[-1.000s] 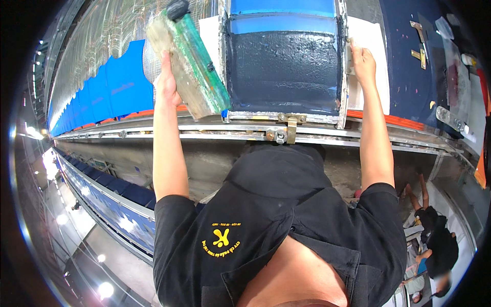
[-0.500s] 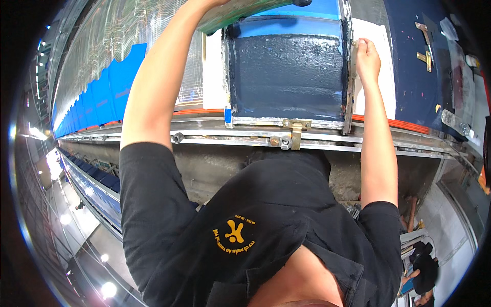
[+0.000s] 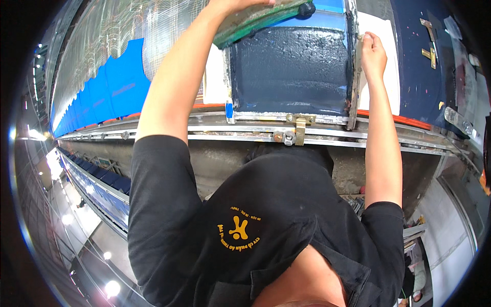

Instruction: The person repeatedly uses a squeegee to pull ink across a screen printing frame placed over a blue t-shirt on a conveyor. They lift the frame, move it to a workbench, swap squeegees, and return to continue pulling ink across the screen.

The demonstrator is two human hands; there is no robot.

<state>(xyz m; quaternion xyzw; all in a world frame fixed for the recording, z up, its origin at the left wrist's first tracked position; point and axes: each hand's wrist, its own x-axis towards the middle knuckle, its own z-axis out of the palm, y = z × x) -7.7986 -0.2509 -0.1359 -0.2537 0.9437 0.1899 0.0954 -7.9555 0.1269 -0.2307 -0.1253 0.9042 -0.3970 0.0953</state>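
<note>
At the top edge, my left hand (image 3: pixel 238 5) is closed on a squeegee (image 3: pixel 263 23) with a green, paint-stained edge and a dark round end; the hand is partly cut off by the frame. The squeegee lies across the far part of a screen printing frame (image 3: pixel 353 87), whose mesh is coated with wet dark navy ink (image 3: pixel 291 71). A blue strip shows beyond the ink. On the far right side of this frame, my right hand (image 3: pixel 374 53) is closed with its fingertips on the rail.
A metal rail (image 3: pixel 230 134) with a brass-coloured clamp (image 3: pixel 300 130) runs along the near edge. White sheets (image 3: pixel 388 77) lie under the frame. Blue fabric pieces (image 3: pixel 115 79) line the table at left. Small metal brackets (image 3: pixel 428 57) lie on a navy surface at right.
My left hand and the squeegee appear slightly further right and lower in view. My right hand stays at the frame's side. The whole view has shifted a little.
</note>
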